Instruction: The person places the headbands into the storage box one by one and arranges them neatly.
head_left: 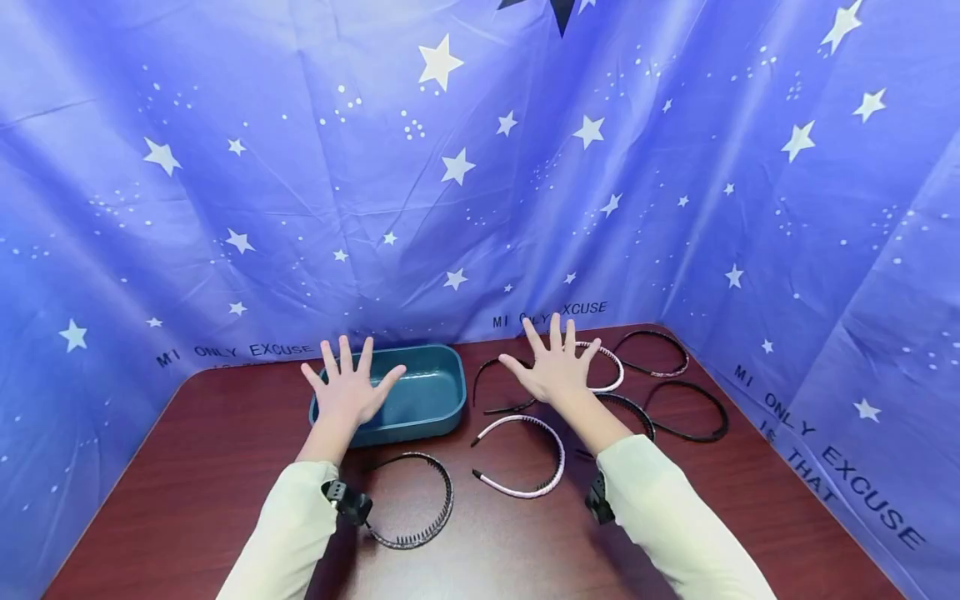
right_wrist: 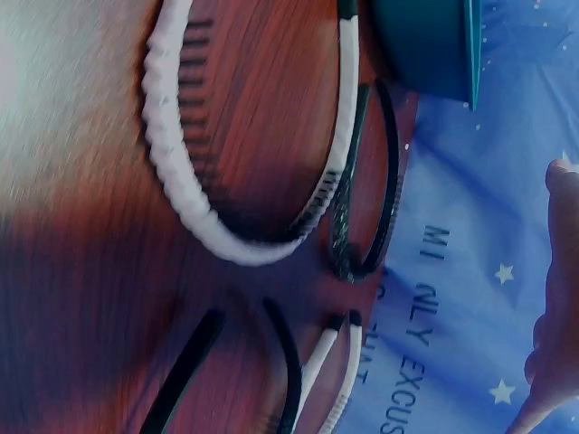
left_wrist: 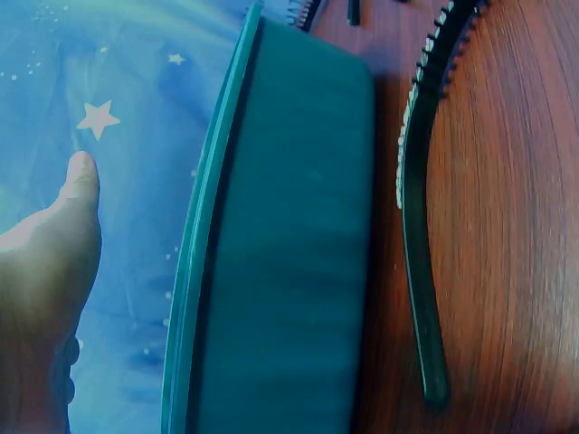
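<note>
Fingers spread wide, my left hand [head_left: 348,393] is held above the left part of a teal rectangular bin [head_left: 408,432]. In the left wrist view the bin's side wall [left_wrist: 289,226] stands between that hand and a dark toothed headband [left_wrist: 418,226]. My right hand [head_left: 558,372], also spread with straight fingers, hovers over a group of headbands. Under and around it lie a dark headband [head_left: 476,385], a white-pink one [head_left: 621,375] and a black toothed one [head_left: 643,417]. A pale pink headband [head_left: 561,467] lies nearer the front. Neither hand holds anything.
A glittery dark headband [head_left: 450,500] lies in front of the bin, by the left wrist. At the far right are two more black headbands, one at the back [head_left: 686,358] and one before it [head_left: 723,417]. A starry blue curtain [head_left: 375,183] borders the reddish-brown table [head_left: 225,433].
</note>
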{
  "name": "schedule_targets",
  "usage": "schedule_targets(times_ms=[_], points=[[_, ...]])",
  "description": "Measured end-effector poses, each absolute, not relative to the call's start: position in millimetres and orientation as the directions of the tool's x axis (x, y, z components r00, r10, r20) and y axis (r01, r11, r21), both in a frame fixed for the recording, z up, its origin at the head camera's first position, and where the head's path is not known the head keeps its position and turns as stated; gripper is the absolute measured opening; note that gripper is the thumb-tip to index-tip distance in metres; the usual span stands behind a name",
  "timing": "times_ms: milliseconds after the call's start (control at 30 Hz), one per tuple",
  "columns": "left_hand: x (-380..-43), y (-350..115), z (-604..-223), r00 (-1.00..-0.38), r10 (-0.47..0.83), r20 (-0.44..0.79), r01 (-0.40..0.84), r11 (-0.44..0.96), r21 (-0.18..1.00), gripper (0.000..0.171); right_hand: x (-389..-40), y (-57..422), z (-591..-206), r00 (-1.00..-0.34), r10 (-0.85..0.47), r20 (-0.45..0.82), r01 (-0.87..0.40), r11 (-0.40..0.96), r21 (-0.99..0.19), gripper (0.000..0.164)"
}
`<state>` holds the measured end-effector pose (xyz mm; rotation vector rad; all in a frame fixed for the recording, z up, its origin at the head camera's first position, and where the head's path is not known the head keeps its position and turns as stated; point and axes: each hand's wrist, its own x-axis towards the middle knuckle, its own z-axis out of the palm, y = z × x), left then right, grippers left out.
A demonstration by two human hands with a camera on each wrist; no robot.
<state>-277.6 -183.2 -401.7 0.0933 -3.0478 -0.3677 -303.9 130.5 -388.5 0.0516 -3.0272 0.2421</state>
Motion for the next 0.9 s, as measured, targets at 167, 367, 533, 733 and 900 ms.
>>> schedule_targets(times_ms=[167, 367, 533, 733, 900], points=[[-273.4, -196.7, -405.1, -0.994, -0.084, 0.064, -0.067, 0.969, 0.239, 0.097, -303.1, 142.6, -388.3, -0.994, -0.007, 0.105, -0.024, 0.988, -0.154, 0.083], [-269.1, -211.7, -408.2, -0.993, -0.098, 0.068, -0.077, 0.962, 0.262, 0.097, -304.6, 158.9, -387.8, -0.993, 0.002, 0.121, -0.016, 0.988, -0.154, 0.083], [-267.1, -221.9, -409.7, -0.991, -0.112, 0.074, -0.087, 0.956, 0.280, 0.097, -304.2, 172.9, -388.3, -0.995, 0.008, 0.097, -0.006, 0.989, -0.148, 0.083], [-264.9, -233.1, -412.6, -0.991, -0.124, 0.060, -0.100, 0.946, 0.308, 0.097, -303.3, 189.0, -391.0, -0.994, 0.015, 0.104, -0.001, 0.988, -0.151, 0.084], [-260.4, -245.3, -416.3, -0.989, -0.145, 0.023, -0.129, 0.934, 0.332, 0.098, -300.5, 201.0, -394.1, -0.995, 0.023, 0.094, 0.007, 0.986, -0.166, 0.085]])
